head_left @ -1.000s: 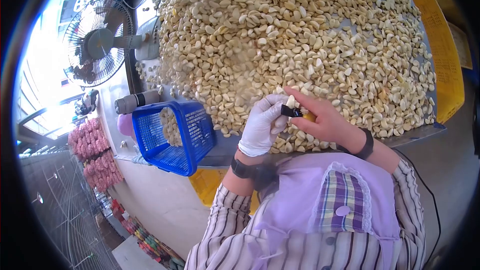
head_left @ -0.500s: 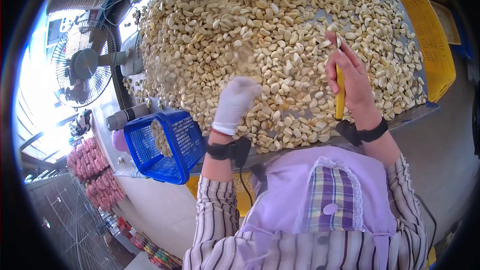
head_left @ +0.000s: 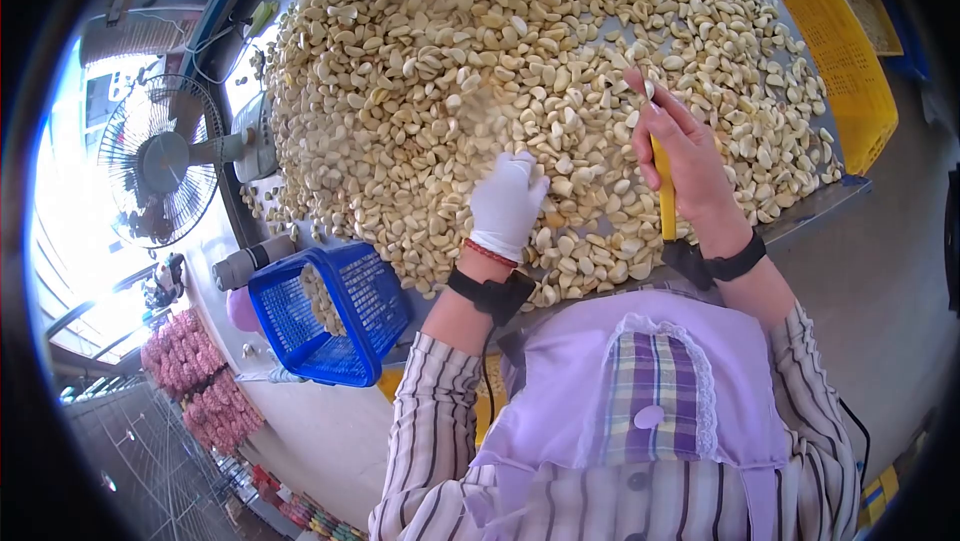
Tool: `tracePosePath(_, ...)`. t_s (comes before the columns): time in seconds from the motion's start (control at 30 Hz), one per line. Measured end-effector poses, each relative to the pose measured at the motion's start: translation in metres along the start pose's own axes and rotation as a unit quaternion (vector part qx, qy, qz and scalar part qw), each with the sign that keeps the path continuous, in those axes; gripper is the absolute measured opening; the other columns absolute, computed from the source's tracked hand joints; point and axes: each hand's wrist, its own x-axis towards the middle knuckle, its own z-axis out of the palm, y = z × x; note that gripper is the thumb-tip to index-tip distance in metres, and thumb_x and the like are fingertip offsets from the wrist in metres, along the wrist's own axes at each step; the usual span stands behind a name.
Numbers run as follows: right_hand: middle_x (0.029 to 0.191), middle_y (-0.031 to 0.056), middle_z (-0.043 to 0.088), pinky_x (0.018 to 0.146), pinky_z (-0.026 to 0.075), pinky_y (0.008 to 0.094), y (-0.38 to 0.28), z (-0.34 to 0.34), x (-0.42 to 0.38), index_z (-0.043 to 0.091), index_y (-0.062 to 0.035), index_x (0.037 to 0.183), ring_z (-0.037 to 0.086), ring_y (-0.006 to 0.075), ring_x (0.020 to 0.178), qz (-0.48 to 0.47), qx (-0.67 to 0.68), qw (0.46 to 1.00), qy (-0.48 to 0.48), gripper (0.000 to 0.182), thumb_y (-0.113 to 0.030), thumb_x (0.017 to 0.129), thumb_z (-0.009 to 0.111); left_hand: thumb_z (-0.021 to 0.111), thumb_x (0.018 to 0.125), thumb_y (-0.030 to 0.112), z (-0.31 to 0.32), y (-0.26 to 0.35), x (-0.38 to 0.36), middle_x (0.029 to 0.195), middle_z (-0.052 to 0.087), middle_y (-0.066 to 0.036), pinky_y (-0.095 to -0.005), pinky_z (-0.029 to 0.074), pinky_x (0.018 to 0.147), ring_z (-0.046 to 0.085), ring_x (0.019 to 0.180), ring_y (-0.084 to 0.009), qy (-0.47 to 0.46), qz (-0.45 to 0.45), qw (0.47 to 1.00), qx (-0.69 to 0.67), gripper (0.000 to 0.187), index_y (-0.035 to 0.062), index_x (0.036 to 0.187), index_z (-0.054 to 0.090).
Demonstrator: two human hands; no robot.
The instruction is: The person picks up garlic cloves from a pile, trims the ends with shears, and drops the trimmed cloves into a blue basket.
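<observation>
Pale peeled cloves (head_left: 400,91), which look like garlic, lie in a broad heap over the metal table. My left hand (head_left: 506,203), in a white glove, rests at the near part of the heap with its fingers curled in. Whatever is inside those fingers is hidden. My bare right hand (head_left: 697,166) is closed around the yellow handle of a slim knife (head_left: 664,191), above the cloves on the right. The knife's short tip shows between thumb and forefinger, where a small pale bit may sit.
A blue plastic basket (head_left: 375,301) with some cloves inside hangs tilted at the table's near left edge. Yellow crates (head_left: 835,51) stand along the right side. A fan (head_left: 165,161) stands at the left, beyond a grey cylinder (head_left: 255,256).
My left hand has moved right, toward my right hand, and its fingers now point up the heap. My right hand still holds the knife and has shifted slightly left in view.
</observation>
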Motion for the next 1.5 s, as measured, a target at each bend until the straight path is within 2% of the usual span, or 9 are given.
tracePosePath(0.13, 0.065, -0.0014, 0.046, 0.042, 0.036, 0.0162, 0.000, 0.001, -0.008, 0.040, -0.0098, 0.136, 0.041, 0.0043, 0.046, 0.016, -0.066, 0.998, -0.001, 0.044, -0.024, 0.094, 0.046, 0.065, 0.082, 0.018, -0.013, -0.015, 0.002, 0.081, 0.061, -0.003, -0.0233, 0.045, 0.051, 0.058, 0.061, -0.0121, 0.000, -0.103, 0.937, -0.335, 0.030, 0.0015, 0.107, 0.060)
tracePosePath(0.2, 0.064, -0.0014, 0.047, 0.043, 0.036, 0.0160, 0.001, 0.003, -0.013, 0.039, -0.0102, 0.136, 0.041, 0.0041, 0.046, 0.027, -0.081, 0.996, -0.004, 0.045, -0.023, 0.094, 0.046, 0.061, 0.086, 0.015, -0.047, -0.002, -0.001, 0.083, 0.060, 0.000, -0.0144, 0.034, 0.043, 0.047, 0.056, -0.0019, -0.135, -0.309, 0.712, -0.616, 0.029, 0.0005, 0.111, 0.058)
tracePosePath(0.33, 0.066, -0.0019, 0.050, 0.045, 0.037, 0.0160, 0.003, 0.019, -0.024, 0.033, -0.0122, 0.140, 0.043, 0.0031, 0.049, 0.046, -0.183, 0.978, -0.085, 0.054, -0.019, 0.090, 0.052, 0.057, 0.089, 0.012, -0.059, 0.016, -0.012, 0.083, 0.059, -0.002, -0.0122, 0.027, 0.038, 0.037, 0.050, -0.0005, -0.112, -0.267, 0.593, -0.752, 0.025, 0.0018, 0.111, 0.055)
tracePosePath(0.73, 0.064, -0.0006, 0.055, 0.051, 0.037, 0.0219, 0.016, 0.031, -0.028, 0.036, -0.0164, 0.139, 0.044, 0.0064, 0.053, -0.055, -0.414, 0.879, -0.231, 0.060, -0.016, 0.084, 0.058, 0.059, 0.087, 0.013, -0.062, 0.024, -0.027, 0.070, 0.055, -0.002, -0.0150, 0.027, 0.038, 0.038, 0.046, -0.0034, -0.178, -0.240, 0.510, -0.807, 0.015, 0.0013, 0.096, 0.057)
tracePosePath(1.0, 0.061, -0.0042, 0.047, 0.043, 0.035, 0.0156, 0.009, 0.002, -0.016, 0.043, -0.0089, 0.134, 0.041, 0.0027, 0.044, 0.039, -0.138, 0.990, 0.002, 0.042, -0.016, 0.093, 0.046, 0.061, 0.085, 0.021, -0.059, 0.019, -0.022, 0.069, 0.053, -0.002, -0.0169, 0.025, 0.035, 0.039, 0.048, -0.0085, -0.061, -0.197, 0.371, -0.905, 0.019, 0.0082, 0.099, 0.057)
tracePosePath(1.13, 0.062, -0.0034, 0.046, 0.042, 0.034, 0.0157, 0.011, 0.003, -0.017, 0.043, -0.0086, 0.134, 0.040, 0.0027, 0.045, 0.003, -0.120, 0.993, 0.001, 0.041, -0.018, 0.095, 0.044, 0.062, 0.083, 0.024, -0.008, 0.002, -0.009, 0.072, 0.059, -0.009, -0.0306, 0.046, 0.054, 0.060, 0.067, -0.0218, -0.020, 0.051, 0.952, -0.301, 0.028, 0.0055, 0.104, 0.060)
tracePosePath(1.17, 0.062, -0.0034, 0.046, 0.042, 0.034, 0.0157, 0.010, 0.004, -0.017, 0.043, -0.0086, 0.134, 0.040, 0.0027, 0.045, 0.001, -0.119, 0.993, 0.002, 0.041, -0.018, 0.095, 0.044, 0.064, 0.080, 0.022, -0.007, 0.004, -0.007, 0.078, 0.061, -0.011, -0.0359, 0.048, 0.066, 0.061, 0.075, -0.0284, -0.110, 0.058, 0.986, -0.113, 0.030, 0.0077, 0.107, 0.061)
tracePosePath(1.3, 0.062, -0.0035, 0.047, 0.043, 0.034, 0.0157, 0.008, 0.004, -0.022, 0.043, -0.0091, 0.135, 0.040, 0.0023, 0.045, 0.006, -0.141, 0.990, -0.004, 0.042, -0.019, 0.094, 0.045, 0.067, 0.077, 0.020, -0.012, 0.014, -0.004, 0.084, 0.062, -0.011, -0.0373, 0.048, 0.065, 0.059, 0.075, -0.0317, -0.138, 0.042, 0.986, -0.082, 0.036, 0.0126, 0.112, 0.061)
tracePosePath(1.5, 0.062, -0.0046, 0.047, 0.044, 0.035, 0.0153, 0.013, 0.013, -0.030, 0.042, -0.0120, 0.136, 0.041, 0.0018, 0.047, 0.043, -0.175, 0.983, -0.031, 0.045, -0.015, 0.092, 0.048, 0.060, 0.087, 0.013, -0.045, 0.021, -0.011, 0.066, 0.053, 0.005, -0.0143, 0.029, 0.044, 0.040, 0.051, -0.0003, -0.191, -0.265, 0.707, -0.628, 0.031, 0.0003, 0.115, 0.057)
